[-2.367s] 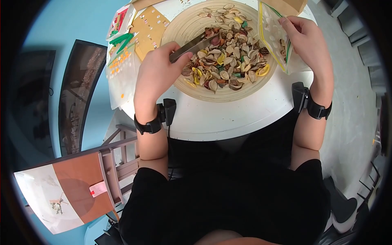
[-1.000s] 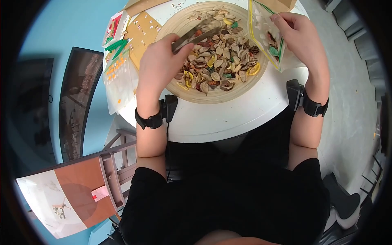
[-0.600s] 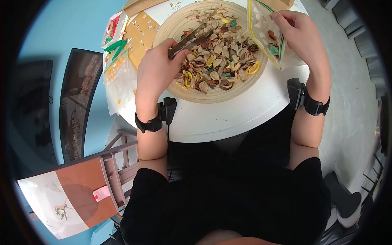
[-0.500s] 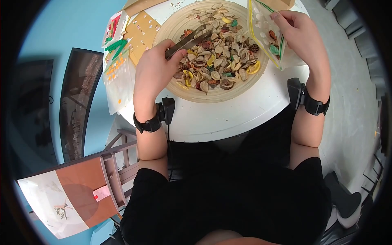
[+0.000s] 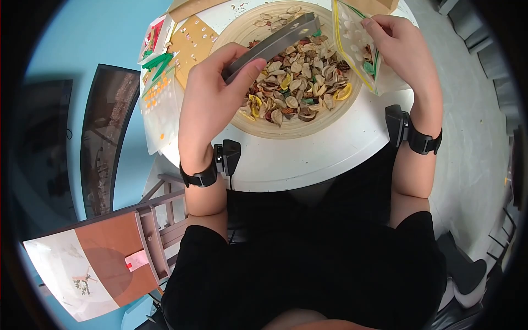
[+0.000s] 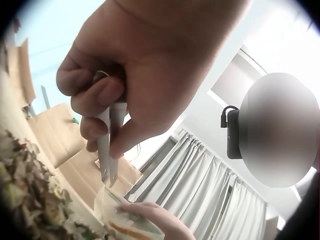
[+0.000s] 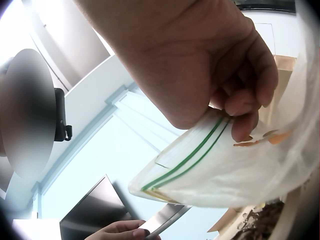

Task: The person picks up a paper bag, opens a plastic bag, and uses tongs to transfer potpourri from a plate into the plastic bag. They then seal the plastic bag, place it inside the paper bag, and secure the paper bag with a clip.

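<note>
My left hand point(image 5: 212, 93) grips metal tongs point(image 5: 272, 47) between thumb and fingers. The tongs slant over the bowl, their arms squeezed close together and their tips near the bag's mouth. I cannot tell whether the tips pinch anything. Below them, a round wooden bowl point(image 5: 264, 129) holds a heap of dried potpourri point(image 5: 300, 82) in beige, yellow, green and brown. My right hand point(image 5: 401, 49) pinches the edge of a clear zip bag point(image 5: 347, 36) with green and yellow seal lines. Inside the bag lie a green petal point(image 5: 368, 67) and reddish-brown pieces. In the right wrist view, fingers hold the bag's rim point(image 7: 200, 145).
A white round table point(image 5: 308, 165) carries the bowl. On its left are brown paper point(image 5: 192, 41), a white box with red contents point(image 5: 154, 37), green strips point(image 5: 159, 63) and a clear bag with orange dots point(image 5: 162, 110). Cardboard point(image 5: 198, 6) stands at the back.
The tongs have risen from the heap and swung right toward the bag, their arms drawing together. A green petal shows in the bag that was not visible at first. The right hand stays nearly still.
</note>
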`<move>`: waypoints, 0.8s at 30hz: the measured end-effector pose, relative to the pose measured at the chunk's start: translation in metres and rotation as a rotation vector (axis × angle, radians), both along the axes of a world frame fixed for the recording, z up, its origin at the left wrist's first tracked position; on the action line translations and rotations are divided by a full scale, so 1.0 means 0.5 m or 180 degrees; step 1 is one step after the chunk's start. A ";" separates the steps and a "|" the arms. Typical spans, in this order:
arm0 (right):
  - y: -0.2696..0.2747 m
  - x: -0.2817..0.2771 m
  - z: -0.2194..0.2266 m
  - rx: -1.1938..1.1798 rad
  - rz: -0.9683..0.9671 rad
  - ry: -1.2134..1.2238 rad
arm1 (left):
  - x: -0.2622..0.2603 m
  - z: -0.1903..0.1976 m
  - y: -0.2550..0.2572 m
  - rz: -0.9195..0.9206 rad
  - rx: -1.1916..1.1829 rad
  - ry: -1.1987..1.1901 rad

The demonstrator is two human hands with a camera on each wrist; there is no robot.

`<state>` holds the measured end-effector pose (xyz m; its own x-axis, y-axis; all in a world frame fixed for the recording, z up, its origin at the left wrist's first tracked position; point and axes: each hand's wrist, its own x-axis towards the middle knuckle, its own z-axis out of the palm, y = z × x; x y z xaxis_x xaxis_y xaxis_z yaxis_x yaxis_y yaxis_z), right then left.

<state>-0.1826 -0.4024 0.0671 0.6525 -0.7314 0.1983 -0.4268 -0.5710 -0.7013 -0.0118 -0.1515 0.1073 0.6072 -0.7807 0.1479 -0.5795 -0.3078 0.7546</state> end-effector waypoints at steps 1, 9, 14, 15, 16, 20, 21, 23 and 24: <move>-0.003 0.000 -0.001 -0.0004 0.0011 0.0015 | -0.004 0.005 0.000 0.0040 0.0024 0.0038; 0.001 -0.005 -0.004 0.0050 -0.0023 -0.0013 | 0.060 -0.021 0.022 0.0554 0.1090 -0.0554; -0.005 -0.004 -0.007 0.0117 0.0038 -0.0013 | 0.046 -0.034 0.013 0.0137 0.1167 -0.0475; -0.005 -0.003 -0.007 0.0119 0.0037 -0.0017 | 0.042 -0.037 0.011 0.0133 0.1155 -0.0548; -0.004 -0.003 -0.006 0.0120 0.0038 -0.0020 | 0.039 -0.040 0.009 0.0131 0.1142 -0.0620; -0.001 -0.002 -0.007 0.0051 -0.0001 -0.0025 | 0.032 -0.038 0.007 0.0100 0.1098 -0.0602; -0.001 -0.002 -0.008 0.0033 0.0003 -0.0026 | 0.030 -0.034 0.006 0.0117 0.1110 -0.0604; -0.002 -0.003 -0.009 -0.0002 0.0007 -0.0031 | 0.026 -0.028 0.005 0.0147 0.1133 -0.0611; -0.001 -0.003 -0.008 0.0030 0.0000 -0.0029 | 0.027 -0.029 0.004 0.0149 0.1108 -0.0564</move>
<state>-0.1842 -0.4030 0.0633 0.6508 -0.7332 0.1972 -0.4204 -0.5643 -0.7105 0.0019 -0.1495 0.0930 0.6322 -0.7747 -0.0152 -0.6707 -0.5569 0.4899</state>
